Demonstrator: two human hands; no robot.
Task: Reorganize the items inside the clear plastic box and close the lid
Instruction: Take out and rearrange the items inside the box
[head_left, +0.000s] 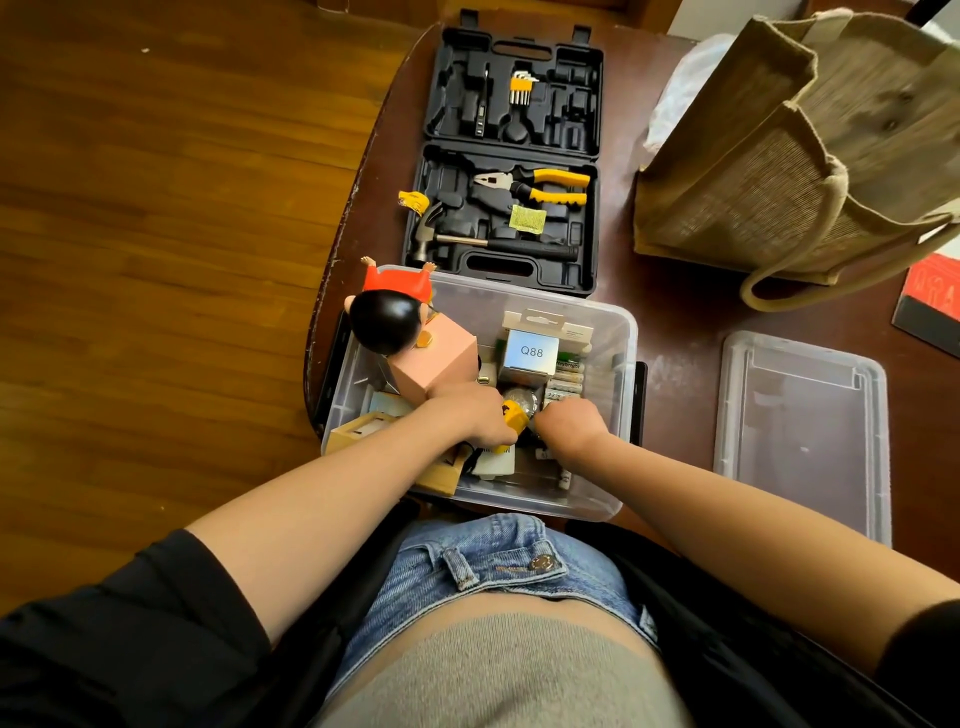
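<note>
1. The dark surface (675, 322) carries the box (621, 332), with its lid (802, 431) off to the right.
2. Left hand (470, 413) grips a yellow item (514, 413), partly hidden.
3. Right hand (571, 421) is inside the box with fingers hidden; its grip cannot be told.

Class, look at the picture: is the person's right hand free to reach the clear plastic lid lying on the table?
Probably yes. The clear plastic lid lies bare on the table to the right of the clear plastic box, with nothing between it and the right hand, though that hand is busy inside the box.

Both hands (470, 415) (571, 422) low, fingers curled
</note>
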